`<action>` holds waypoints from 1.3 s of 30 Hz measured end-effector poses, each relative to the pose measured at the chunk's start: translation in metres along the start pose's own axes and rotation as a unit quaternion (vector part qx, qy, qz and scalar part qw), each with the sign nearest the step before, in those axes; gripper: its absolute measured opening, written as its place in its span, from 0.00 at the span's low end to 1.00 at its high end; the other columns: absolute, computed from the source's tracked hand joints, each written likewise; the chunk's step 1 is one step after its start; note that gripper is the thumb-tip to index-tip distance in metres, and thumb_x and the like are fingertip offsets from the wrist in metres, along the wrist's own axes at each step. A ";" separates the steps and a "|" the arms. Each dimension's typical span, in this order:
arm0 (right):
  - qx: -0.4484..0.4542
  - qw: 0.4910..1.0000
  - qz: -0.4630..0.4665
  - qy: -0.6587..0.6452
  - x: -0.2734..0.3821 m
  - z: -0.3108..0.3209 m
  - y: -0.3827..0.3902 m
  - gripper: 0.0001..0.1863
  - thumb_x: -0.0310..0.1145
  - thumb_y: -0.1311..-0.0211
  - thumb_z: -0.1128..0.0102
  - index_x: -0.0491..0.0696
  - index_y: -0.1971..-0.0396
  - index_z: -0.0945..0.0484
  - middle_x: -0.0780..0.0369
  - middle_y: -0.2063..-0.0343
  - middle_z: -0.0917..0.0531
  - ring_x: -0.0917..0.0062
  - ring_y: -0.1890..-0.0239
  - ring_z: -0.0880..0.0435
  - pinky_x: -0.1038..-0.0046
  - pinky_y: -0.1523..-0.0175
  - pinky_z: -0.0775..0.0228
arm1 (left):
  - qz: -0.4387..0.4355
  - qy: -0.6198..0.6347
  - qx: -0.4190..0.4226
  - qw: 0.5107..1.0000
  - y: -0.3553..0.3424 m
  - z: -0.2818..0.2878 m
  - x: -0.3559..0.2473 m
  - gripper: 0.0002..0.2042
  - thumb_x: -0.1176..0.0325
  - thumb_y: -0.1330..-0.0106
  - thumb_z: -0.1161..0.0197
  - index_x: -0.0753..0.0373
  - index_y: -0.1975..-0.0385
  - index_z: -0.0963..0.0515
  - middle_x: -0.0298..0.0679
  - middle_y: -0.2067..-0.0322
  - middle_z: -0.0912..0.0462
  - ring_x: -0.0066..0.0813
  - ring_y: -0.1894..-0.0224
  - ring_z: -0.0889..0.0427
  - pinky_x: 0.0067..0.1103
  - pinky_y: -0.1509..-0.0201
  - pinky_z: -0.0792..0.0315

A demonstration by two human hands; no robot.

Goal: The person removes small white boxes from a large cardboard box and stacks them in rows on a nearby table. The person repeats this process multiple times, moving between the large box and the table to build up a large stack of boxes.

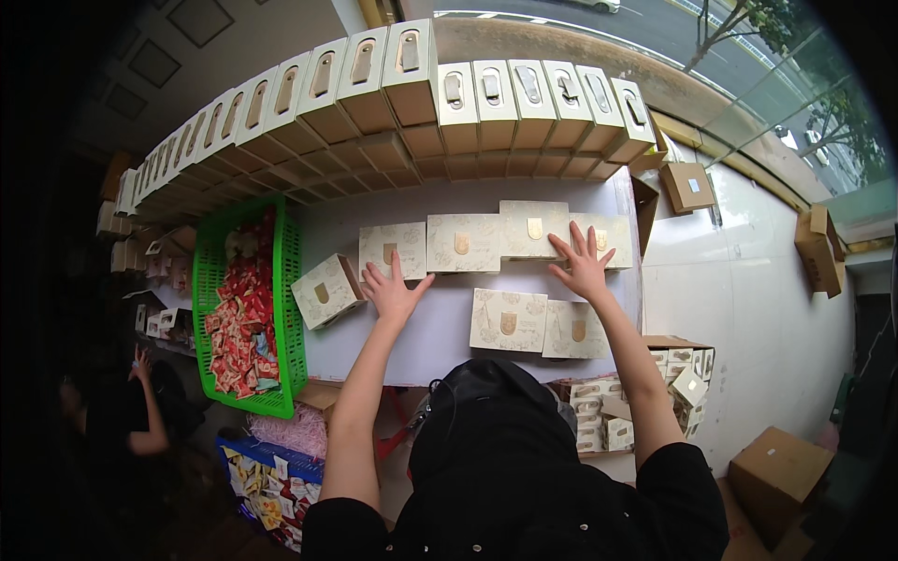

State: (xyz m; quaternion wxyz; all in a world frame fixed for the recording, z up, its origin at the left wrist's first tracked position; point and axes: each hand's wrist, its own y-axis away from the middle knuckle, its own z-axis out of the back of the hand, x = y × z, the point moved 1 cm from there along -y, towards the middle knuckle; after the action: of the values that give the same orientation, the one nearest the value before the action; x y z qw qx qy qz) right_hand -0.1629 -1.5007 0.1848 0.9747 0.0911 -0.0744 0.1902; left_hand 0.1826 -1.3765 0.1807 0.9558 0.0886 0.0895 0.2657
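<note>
Several cream gift boxes with a gold emblem stand in a row across the white table (430, 346). My left hand (393, 292) has its fingers spread, the fingertips on the front of a cream box (374, 238) near the row's left end. With fingers also apart, my right hand (585, 266) touches the rightmost box (617, 227). Between them are a middle box (462, 244) and a slightly farther-set box (534, 224). Left of my left hand, another box (327, 292) sits at an angle. Two more boxes, one left (508, 320) and one right (572, 332), lie nearer me.
Stacked cream boxes (409, 70) with oval cut-outs line the table's far edge. A green basket (292, 309) of red packets stands left, above a blue crate (290, 458) of snacks. A carton (669, 341) of small boxes stands right. Another person's hand (140, 363) shows far left.
</note>
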 end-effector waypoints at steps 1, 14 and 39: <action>-0.018 1.000 0.006 0.001 -0.004 -0.004 -0.002 0.34 0.54 0.53 0.41 0.79 0.43 0.41 0.67 0.34 0.55 0.56 0.33 0.63 0.26 0.48 0.73 | 0.001 0.013 -0.027 1.000 -0.003 -0.008 0.001 0.49 0.30 0.57 0.45 0.51 0.37 0.50 0.66 0.41 0.55 0.62 0.38 0.56 0.54 0.40 0.59; 0.179 0.944 -0.179 -0.211 0.061 0.018 0.105 0.20 0.46 0.50 0.48 0.41 0.79 0.20 0.50 0.80 0.21 0.59 0.74 0.20 0.64 0.65 0.28 | -0.066 0.410 0.275 0.867 0.093 -0.041 -0.043 0.30 0.46 0.49 0.36 0.65 0.56 0.35 0.49 0.57 0.27 0.39 0.56 0.24 0.29 0.55 0.31; 0.142 0.613 -0.280 -0.725 0.100 -0.035 0.166 0.35 0.37 0.44 0.41 0.40 0.41 0.45 0.55 0.53 0.28 0.76 0.58 0.24 0.75 0.59 0.27 | -0.012 0.542 0.073 0.837 0.124 -0.047 -0.013 0.15 0.59 0.39 0.42 0.65 0.76 0.31 0.35 0.86 0.29 0.19 0.81 0.31 0.19 0.77 0.37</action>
State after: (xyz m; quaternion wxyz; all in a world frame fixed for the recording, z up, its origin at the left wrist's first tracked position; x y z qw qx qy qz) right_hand -0.1315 -1.3064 0.1932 0.5842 0.3534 -0.6992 -0.2121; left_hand 0.1005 -1.2733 0.1635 0.7480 -0.0013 0.6137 0.2527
